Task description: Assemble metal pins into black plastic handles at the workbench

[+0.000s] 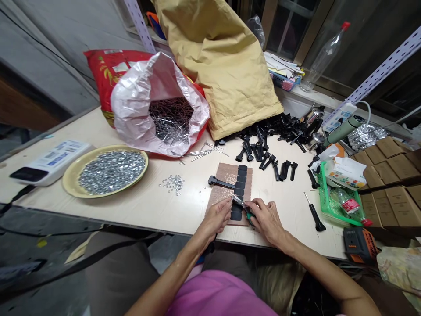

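My right hand (268,219) is closed around green-handled pliers (238,200), their metal jaws pointing left over the board. Close to the jaw tips, my left hand (217,216) is closed in a pinch; whatever its fingers hold is hidden. Both hands are above a brown board (221,173), which carries a column of black rounded pads (241,179). Across the board, just beyond my hands, lies a black plastic part (222,182) with a wider head at its left end.
Left of the board are small metal pieces (173,184) and a yellow plate (70,182) of shiny washers. A sack (126,94) of nails stands behind. Black parts (259,147) are heaped at the back. On the right are a green basket (325,197) and a battery pack (360,245).
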Motion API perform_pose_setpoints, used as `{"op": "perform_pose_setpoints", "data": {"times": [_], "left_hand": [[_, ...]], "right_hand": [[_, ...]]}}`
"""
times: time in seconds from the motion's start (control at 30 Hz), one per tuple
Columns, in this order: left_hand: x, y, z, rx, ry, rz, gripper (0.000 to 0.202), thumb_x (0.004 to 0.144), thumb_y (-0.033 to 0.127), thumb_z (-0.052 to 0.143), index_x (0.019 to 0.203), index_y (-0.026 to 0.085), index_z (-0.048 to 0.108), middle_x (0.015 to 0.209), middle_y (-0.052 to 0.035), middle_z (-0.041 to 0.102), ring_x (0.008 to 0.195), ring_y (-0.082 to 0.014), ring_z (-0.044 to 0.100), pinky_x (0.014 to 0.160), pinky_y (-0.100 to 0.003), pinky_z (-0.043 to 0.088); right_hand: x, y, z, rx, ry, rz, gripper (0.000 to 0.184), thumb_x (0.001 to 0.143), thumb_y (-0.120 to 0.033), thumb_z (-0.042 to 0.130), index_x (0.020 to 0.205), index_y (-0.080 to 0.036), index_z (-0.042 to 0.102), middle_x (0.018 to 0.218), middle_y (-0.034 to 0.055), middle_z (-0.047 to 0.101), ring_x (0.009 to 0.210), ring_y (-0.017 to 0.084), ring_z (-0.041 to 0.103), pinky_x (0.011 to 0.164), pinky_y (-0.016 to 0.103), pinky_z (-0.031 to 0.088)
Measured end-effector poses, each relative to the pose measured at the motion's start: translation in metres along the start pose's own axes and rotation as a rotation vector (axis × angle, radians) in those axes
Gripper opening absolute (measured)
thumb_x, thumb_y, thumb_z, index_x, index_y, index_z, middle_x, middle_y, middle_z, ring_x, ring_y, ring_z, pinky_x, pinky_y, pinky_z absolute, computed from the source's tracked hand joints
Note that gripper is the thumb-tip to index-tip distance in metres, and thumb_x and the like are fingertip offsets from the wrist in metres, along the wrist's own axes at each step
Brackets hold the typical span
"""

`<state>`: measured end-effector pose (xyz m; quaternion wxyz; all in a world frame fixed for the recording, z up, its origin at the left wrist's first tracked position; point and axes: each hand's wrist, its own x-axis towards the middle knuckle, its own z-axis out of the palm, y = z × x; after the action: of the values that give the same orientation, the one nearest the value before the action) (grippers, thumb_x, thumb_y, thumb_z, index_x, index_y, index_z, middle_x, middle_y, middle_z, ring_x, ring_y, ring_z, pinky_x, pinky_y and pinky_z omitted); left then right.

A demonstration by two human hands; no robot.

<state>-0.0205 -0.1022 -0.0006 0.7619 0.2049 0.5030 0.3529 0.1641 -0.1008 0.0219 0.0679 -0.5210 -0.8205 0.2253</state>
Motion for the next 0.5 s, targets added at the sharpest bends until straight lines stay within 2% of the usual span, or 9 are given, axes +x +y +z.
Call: {"op": "perform_pose_setpoints", "data": {"times": [0.1,0.17,0.23,0.3,0.4,0.5], "left_hand": [[0.000,-0.001,-0.002,0.027,-0.016,0.040,0.073,0.067,0.049,0.070,0.127,0.013,0.046,0.044,0.0136,0.033,0.031,-0.0017,0.017,0.033,-0.015,0.008],[0.000,0.001,-0.006,0.029,0.002,0.133,0.071,0.063,0.048,0.073,0.120,0.011,0.053,0.047,0.0103,0.041,0.033,-0.0024,0.026,0.034,-0.016,0.019],[-0.001,0.004,-0.010,0.031,0.044,0.243,0.067,0.059,0.047,0.076,0.111,0.009,0.061,0.055,0.0044,0.053,0.041,-0.0050,0.041,0.041,-0.018,0.033],[-0.004,0.007,-0.012,0.045,0.051,0.315,0.063,0.058,0.046,0.077,0.107,0.009,0.064,0.064,0.0000,0.060,0.049,-0.0084,0.050,0.049,-0.022,0.041],[-0.012,0.010,-0.009,0.096,0.019,0.387,0.057,0.064,0.048,0.072,0.106,0.011,0.066,0.065,0.0003,0.061,0.048,-0.0077,0.049,0.052,-0.024,0.042],[-0.020,0.012,-0.005,0.192,0.076,0.465,0.050,0.069,0.049,0.066,0.103,0.012,0.069,0.063,0.0003,0.060,0.047,-0.0073,0.045,0.049,-0.023,0.040]], "right_hand": [[0.001,0.006,0.000,0.231,-0.096,-0.002,0.038,0.077,-0.011,0.058,0.114,-0.019,0.053,0.102,0.0055,0.059,0.080,0.016,0.057,0.070,0.028,0.042],[-0.001,0.014,-0.004,0.302,-0.150,0.006,0.035,0.076,-0.015,0.062,0.109,-0.019,0.054,0.095,0.0028,0.060,0.074,0.014,0.056,0.064,0.025,0.042],[-0.005,0.024,-0.009,0.159,-0.108,0.074,0.034,0.075,-0.014,0.061,0.109,-0.020,0.055,0.098,0.0034,0.059,0.077,0.016,0.057,0.067,0.027,0.041],[-0.011,0.036,-0.015,-0.082,-0.021,0.208,0.037,0.076,-0.011,0.057,0.111,-0.020,0.055,0.104,0.0063,0.058,0.084,0.019,0.058,0.072,0.031,0.040],[-0.018,0.056,-0.023,-0.261,0.000,0.397,0.040,0.078,-0.011,0.053,0.117,-0.019,0.054,0.110,0.0092,0.056,0.086,0.020,0.059,0.073,0.031,0.041],[-0.021,0.069,-0.028,-0.218,0.013,0.430,0.040,0.077,-0.010,0.052,0.115,-0.020,0.055,0.109,0.0078,0.058,0.088,0.020,0.060,0.070,0.028,0.043]]}}
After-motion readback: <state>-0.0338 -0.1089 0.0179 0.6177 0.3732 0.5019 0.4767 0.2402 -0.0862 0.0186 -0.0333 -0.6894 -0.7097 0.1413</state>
